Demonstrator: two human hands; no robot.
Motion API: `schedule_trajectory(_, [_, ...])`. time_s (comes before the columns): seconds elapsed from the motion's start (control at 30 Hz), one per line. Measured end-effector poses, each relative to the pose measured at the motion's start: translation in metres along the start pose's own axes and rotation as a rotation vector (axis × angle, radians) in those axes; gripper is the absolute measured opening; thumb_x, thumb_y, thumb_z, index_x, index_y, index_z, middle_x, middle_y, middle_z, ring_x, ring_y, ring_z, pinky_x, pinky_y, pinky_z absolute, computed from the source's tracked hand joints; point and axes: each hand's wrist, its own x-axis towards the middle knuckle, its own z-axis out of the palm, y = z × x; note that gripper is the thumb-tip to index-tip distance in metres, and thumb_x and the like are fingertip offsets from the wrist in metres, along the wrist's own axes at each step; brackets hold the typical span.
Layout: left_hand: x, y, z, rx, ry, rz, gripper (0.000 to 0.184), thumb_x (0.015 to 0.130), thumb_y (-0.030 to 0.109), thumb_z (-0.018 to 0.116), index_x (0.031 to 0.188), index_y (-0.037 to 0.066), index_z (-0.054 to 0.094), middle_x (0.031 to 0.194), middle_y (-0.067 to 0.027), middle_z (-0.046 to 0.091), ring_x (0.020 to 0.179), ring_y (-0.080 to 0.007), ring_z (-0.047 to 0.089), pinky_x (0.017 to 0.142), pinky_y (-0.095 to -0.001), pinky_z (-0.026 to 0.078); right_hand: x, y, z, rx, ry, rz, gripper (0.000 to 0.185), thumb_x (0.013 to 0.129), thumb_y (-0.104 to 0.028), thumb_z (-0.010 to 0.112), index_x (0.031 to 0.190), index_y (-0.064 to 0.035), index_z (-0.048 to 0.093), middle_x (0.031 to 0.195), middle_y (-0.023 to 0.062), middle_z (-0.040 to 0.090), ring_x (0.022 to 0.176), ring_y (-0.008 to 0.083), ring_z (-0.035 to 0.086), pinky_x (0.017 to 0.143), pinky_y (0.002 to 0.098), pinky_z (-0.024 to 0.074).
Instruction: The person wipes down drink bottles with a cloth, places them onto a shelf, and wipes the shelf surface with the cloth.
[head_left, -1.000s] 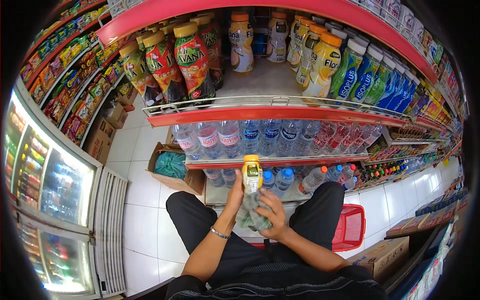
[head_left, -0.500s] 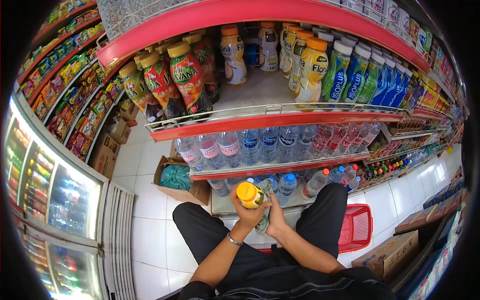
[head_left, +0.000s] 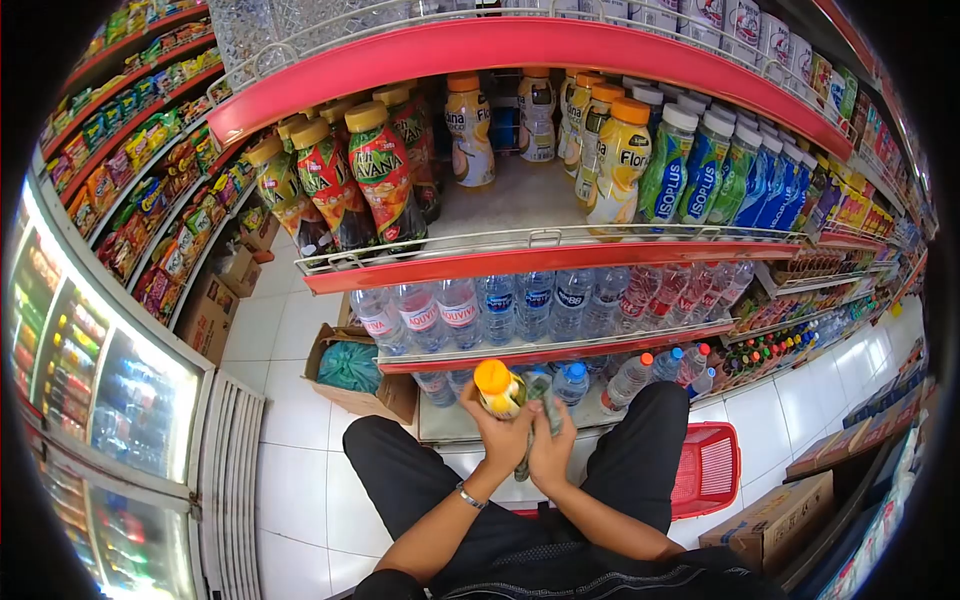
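My left hand (head_left: 501,436) is wrapped round a yellow drink bottle (head_left: 494,380) with an orange-yellow cap, held upright over my lap. A grey-green cloth (head_left: 541,394) is bunched in my right hand (head_left: 551,450), right beside the bottle, with one end hanging below the fingers. The two hands touch or nearly touch; whether the cloth presses on the bottle, I cannot tell. Ahead, on the middle shelf, stand red-labelled tea bottles (head_left: 382,178) and yellow Florida-style bottles (head_left: 617,170), with a bare patch of shelf (head_left: 515,200) between them.
Water bottles (head_left: 458,312) line the lower shelf behind a wire rail. A red plastic basket (head_left: 708,470) sits on the floor right of my knee. To the left are a cardboard box (head_left: 395,397) with a green bag and a glass-door fridge (head_left: 150,400). Another carton (head_left: 775,515) lies at right.
My right hand and the cloth have shifted up and closed in along the bottle's right side. The bottle has moved only slightly. The view has tilted a little.
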Motion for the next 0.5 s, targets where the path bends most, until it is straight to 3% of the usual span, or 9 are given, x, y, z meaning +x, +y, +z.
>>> schedule_trajectory(0.03, [0.005,0.000,-0.002,-0.003,0.004,-0.002,0.073,0.079,0.004,0.077,0.132,0.003,0.028,0.126,-0.0148,0.041,0.116,-0.0226,0.046,0.101,-0.0356,0.039,-0.002,-0.002,-0.001,-0.145,-0.067,-0.208,0.018,0.093,-0.007,0.060,0.106,0.0054,0.057,0.108,0.0159,0.061,0.101,0.0217,0.060,0.093,0.0305,0.0424])
schedule_trajectory(0.07, [0.009,0.000,-0.006,0.086,-0.002,-0.081,0.071,0.081,0.003,0.075,0.133,0.003,0.027,0.125,-0.0152,0.042,0.116,-0.0227,0.047,0.101,-0.0355,0.039,-0.002,0.000,-0.004,-0.232,-0.102,-0.369,0.027,0.088,-0.002,0.064,0.112,0.0070,0.058,0.120,0.0238,0.058,0.108,0.0313,0.060,0.099,0.0365,0.0419])
schedule_trajectory(0.17, [0.016,-0.003,-0.019,0.102,-0.054,-0.193,0.058,0.088,0.000,0.065,0.135,0.001,0.029,0.125,-0.0150,0.046,0.119,-0.0220,0.047,0.102,-0.0345,0.039,0.006,-0.010,-0.005,-0.442,-0.238,-0.582,0.039,0.083,-0.003,0.069,0.119,0.0065,0.059,0.129,0.0279,0.055,0.118,0.0379,0.058,0.102,0.0403,0.0416])
schedule_trajectory(0.2, [0.018,-0.014,-0.025,0.091,-0.139,-0.189,0.053,0.090,-0.001,0.060,0.135,0.001,0.032,0.126,-0.0139,0.047,0.120,-0.0212,0.048,0.103,-0.0339,0.039,0.011,-0.013,-0.004,-0.416,-0.284,-0.559,0.046,0.079,-0.002,0.071,0.123,0.0057,0.060,0.133,0.0296,0.053,0.124,0.0431,0.054,0.104,0.0460,0.0410])
schedule_trajectory(0.27, [0.018,-0.011,-0.025,0.020,-0.267,-0.228,0.042,0.095,-0.004,0.047,0.136,0.001,0.041,0.127,-0.0102,0.052,0.120,-0.0196,0.051,0.104,-0.0329,0.039,0.030,-0.019,-0.002,-0.438,-0.315,-0.701,0.046,0.078,-0.004,0.071,0.122,0.0054,0.060,0.134,0.0302,0.053,0.126,0.0433,0.052,0.105,0.0462,0.0401])
schedule_trajectory(0.37, [0.009,-0.025,-0.031,-0.065,-0.407,-0.442,0.037,0.098,0.001,0.046,0.135,0.001,0.044,0.124,-0.0090,0.055,0.117,-0.0190,0.053,0.102,-0.0326,0.041,0.063,-0.047,0.002,-0.501,-0.379,-0.910,0.045,0.072,-0.006,0.074,0.115,0.0037,0.064,0.127,0.0273,0.059,0.122,0.0418,0.056,0.104,0.0478,0.0417])
schedule_trajectory(0.43, [0.019,-0.011,-0.033,0.055,-0.501,-0.524,0.035,0.104,0.020,0.046,0.134,0.002,0.047,0.115,-0.0070,0.061,0.107,-0.0153,0.059,0.092,-0.0293,0.047,0.082,-0.064,0.003,-0.531,-0.553,-0.917,0.040,0.067,-0.007,0.077,0.106,0.0013,0.069,0.115,0.0207,0.064,0.109,0.0405,0.062,0.095,0.0443,0.0490])
schedule_trajectory(0.47, [0.029,-0.010,-0.042,0.093,-0.608,-0.617,0.037,0.105,0.027,0.046,0.133,0.003,0.047,0.111,-0.0067,0.062,0.101,-0.0145,0.061,0.087,-0.0282,0.050,0.088,-0.069,0.005,-0.485,-0.565,-0.858,0.029,0.070,-0.008,0.078,0.096,0.0018,0.070,0.099,0.0165,0.069,0.094,0.0313,0.067,0.082,0.0381,0.0526])
schedule_trajectory(0.5, [0.036,-0.004,-0.049,-0.118,-0.714,-0.790,0.047,0.105,0.044,0.040,0.129,0.004,0.050,0.101,-0.0078,0.065,0.086,-0.0157,0.066,0.075,-0.0291,0.054,0.092,-0.072,0.005,-0.489,-0.573,-0.859,0.029,0.070,-0.008,0.078,0.096,0.0018,0.070,0.099,0.0165,0.069,0.094,0.0313,0.067,0.082,0.0381,0.0526])
